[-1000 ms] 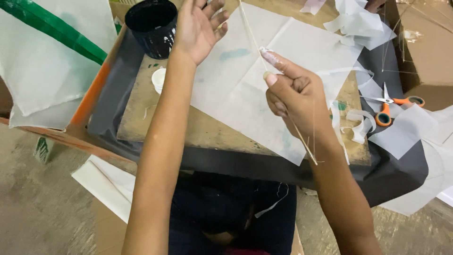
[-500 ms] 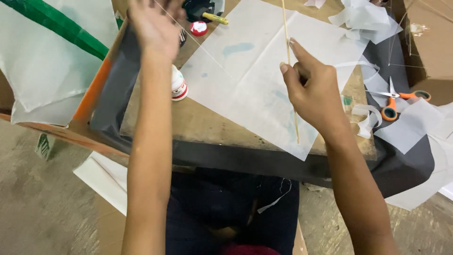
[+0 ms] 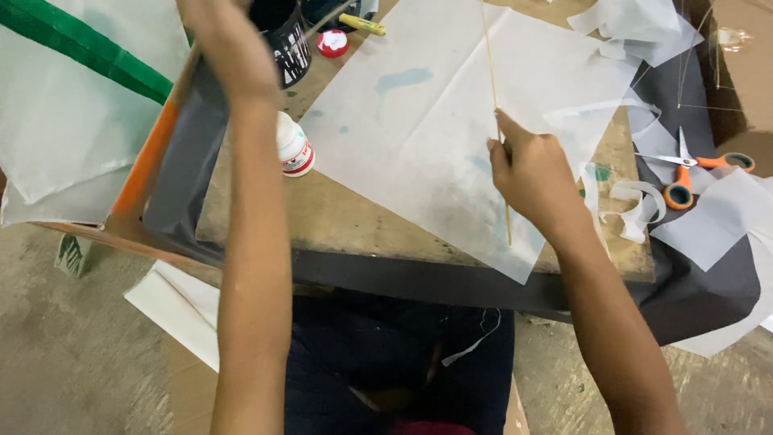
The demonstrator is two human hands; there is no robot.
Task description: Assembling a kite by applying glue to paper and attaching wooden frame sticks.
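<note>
A person's right hand (image 3: 535,173) pinches a thin wooden stick (image 3: 493,97) and presses it against a white sheet of paper (image 3: 435,137) spread on a worn wooden bench (image 3: 354,234). The stick runs from the top edge of the view down past the hand to the sheet's near corner. The left hand (image 3: 229,44) is raised near the top of the view, its fingers out of frame, so its grip cannot be told; the forearm crosses in front of the bench's left side and hides part of it.

Just beside that forearm lies a small white bottle (image 3: 294,145) with a red band, tipped on its side on the bench. Behind it stands a black cup (image 3: 282,28), its contents hidden. A red cap (image 3: 332,42) and a yellow tube (image 3: 362,24) lie near the cup.

To the right, orange-handled scissors (image 3: 684,173) rest on dark cloth (image 3: 708,298) among white paper scraps (image 3: 636,205). A green and orange strip (image 3: 80,48) crosses more white sheets at the left. A folded white paper (image 3: 173,306) lies on the floor (image 3: 72,362) below.
</note>
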